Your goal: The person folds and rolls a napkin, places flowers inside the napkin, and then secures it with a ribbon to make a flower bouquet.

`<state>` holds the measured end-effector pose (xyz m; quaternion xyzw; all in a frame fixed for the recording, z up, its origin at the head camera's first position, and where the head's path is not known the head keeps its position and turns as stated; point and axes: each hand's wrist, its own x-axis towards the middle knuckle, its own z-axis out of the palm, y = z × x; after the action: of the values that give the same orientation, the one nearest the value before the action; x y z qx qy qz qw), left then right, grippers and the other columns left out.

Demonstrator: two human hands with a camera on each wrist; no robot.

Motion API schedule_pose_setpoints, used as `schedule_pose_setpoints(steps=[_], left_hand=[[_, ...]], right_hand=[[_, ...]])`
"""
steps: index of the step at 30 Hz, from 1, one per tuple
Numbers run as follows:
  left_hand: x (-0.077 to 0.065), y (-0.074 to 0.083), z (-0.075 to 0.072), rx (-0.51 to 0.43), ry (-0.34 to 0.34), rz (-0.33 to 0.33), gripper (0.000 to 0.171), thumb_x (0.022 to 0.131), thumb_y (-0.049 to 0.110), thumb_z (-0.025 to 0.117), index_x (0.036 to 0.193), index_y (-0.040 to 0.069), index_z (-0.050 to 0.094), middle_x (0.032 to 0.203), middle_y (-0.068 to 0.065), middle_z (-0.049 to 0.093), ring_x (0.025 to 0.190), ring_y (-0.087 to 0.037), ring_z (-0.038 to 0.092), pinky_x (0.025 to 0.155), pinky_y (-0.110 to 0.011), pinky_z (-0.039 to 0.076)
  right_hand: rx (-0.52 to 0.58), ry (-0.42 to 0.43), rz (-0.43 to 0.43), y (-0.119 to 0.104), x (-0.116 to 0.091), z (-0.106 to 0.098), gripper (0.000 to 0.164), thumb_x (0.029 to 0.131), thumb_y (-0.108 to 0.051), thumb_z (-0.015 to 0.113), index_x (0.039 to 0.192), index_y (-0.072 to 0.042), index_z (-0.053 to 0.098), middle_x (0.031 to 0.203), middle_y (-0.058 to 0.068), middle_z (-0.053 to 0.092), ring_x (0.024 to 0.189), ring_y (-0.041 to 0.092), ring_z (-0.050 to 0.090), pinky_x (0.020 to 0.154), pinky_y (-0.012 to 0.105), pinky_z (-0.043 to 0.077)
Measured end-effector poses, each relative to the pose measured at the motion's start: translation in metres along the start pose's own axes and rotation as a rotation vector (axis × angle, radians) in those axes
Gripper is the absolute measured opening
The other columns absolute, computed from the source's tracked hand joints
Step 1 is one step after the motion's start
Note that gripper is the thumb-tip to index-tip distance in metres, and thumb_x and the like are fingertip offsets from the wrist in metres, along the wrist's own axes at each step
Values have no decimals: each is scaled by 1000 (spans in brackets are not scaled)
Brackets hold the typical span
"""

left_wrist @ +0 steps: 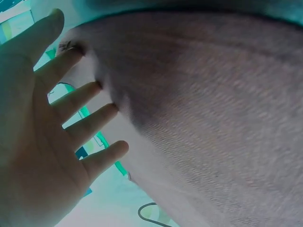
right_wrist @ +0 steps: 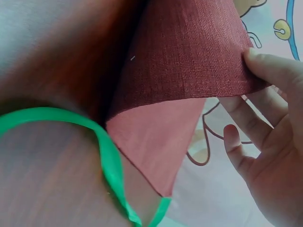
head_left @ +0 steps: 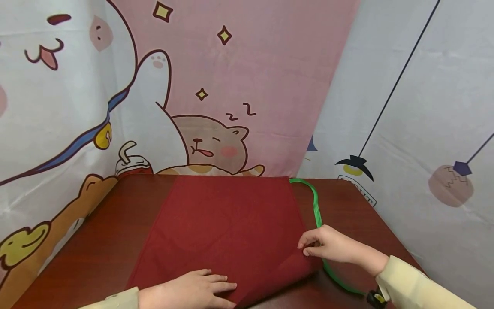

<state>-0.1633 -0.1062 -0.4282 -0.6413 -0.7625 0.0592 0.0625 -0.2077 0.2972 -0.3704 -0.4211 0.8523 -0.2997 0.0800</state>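
A dark red cloth (head_left: 227,223) lies spread over the brown table, its near right corner lifted off the surface. My right hand (head_left: 332,244) pinches that corner between thumb and fingers; the right wrist view shows the raised cloth (right_wrist: 189,56) with its underside folded up. My left hand (head_left: 193,289) rests with spread, straight fingers on the cloth near its front edge. In the left wrist view the left hand's fingertips (left_wrist: 113,109) touch the fabric. A green ribbon (head_left: 316,206) runs from the cloth's far right corner and curves along its right side, passing behind the right hand.
The brown table (head_left: 96,240) shows on both sides of the cloth. A cartoon-printed curtain (head_left: 270,86) hangs behind the table and along both sides. On the right wrist sits a dark strapped device (head_left: 376,298).
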Motion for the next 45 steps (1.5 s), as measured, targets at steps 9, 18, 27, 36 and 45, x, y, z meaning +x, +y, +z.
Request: schedule_pose_setpoints(steps=[9,18,27,36,45], left_hand=[[9,2,-4,52,154,-13,19,93,38,58,109,38,69,115,19,62,101,2,57,68,-14,36],[12,2,-6,143,255,-1,2,83,38,67,82,40,67,76,28,56,70,11,49,57,-11,16],[4,-5,-17,-96,246,-47,26,71,18,78,93,29,68,80,25,59,70,16,45,60,-9,20],[0,-8,-21,-93,175,-105,67,75,23,81,136,19,54,97,22,65,84,13,56,65,-13,31],[-4,-10,-24,-141,146,-125,71,78,23,80,141,17,49,102,20,66,86,11,57,66,-12,33]], right_hand=[[-14,44,18,-5,13,-13,6,90,-15,69,94,-20,68,86,-13,66,69,1,59,63,25,52],[-13,90,35,-6,16,-16,7,91,-15,68,96,-21,68,87,-13,67,65,3,59,58,25,50],[-94,116,50,-10,25,-30,17,91,-10,67,100,-23,69,90,-16,67,72,4,59,58,25,47],[-115,132,30,-14,36,-42,13,90,-11,68,101,-18,70,91,-15,68,77,6,62,61,26,49],[-170,146,12,-11,52,-46,8,91,-19,69,97,-23,70,89,-16,67,66,3,55,59,25,48]])
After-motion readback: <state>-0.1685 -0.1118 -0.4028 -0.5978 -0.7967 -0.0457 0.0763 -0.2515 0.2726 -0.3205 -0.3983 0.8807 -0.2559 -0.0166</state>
